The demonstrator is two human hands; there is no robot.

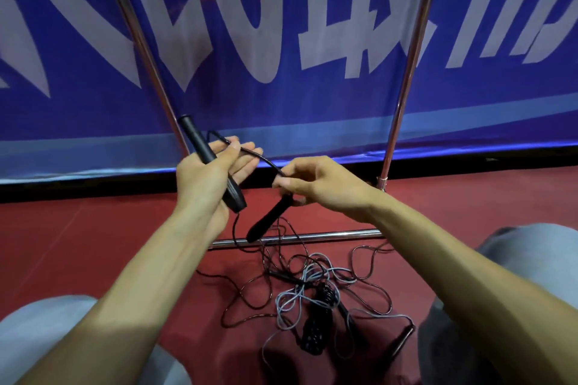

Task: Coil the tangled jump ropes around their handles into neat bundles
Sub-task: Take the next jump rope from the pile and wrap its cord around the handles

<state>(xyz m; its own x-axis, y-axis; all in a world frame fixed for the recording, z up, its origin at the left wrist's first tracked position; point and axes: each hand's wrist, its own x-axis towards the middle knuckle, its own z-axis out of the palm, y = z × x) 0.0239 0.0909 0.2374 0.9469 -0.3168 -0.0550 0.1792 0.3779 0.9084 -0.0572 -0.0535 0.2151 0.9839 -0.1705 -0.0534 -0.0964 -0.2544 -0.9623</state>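
Observation:
My left hand [206, 175] grips a black jump-rope handle [195, 137] that points up and to the left. A thin black cord [256, 155] runs from that hand across to my right hand [312, 181], which pinches the cord and holds a second black handle [269, 219] hanging down and to the left. Below, on the red floor, lies a tangle of black cord [250, 291] mixed with a grey cord [300, 294], a coiled black bundle [316, 322] and another dark handle [402, 339].
A chrome stand with two slanted poles [403, 97] and a floor bar [312, 236] stands just behind the hands. A blue banner [281, 40] with white lettering hangs behind it. My knees in grey trousers [40, 337] flank the tangle.

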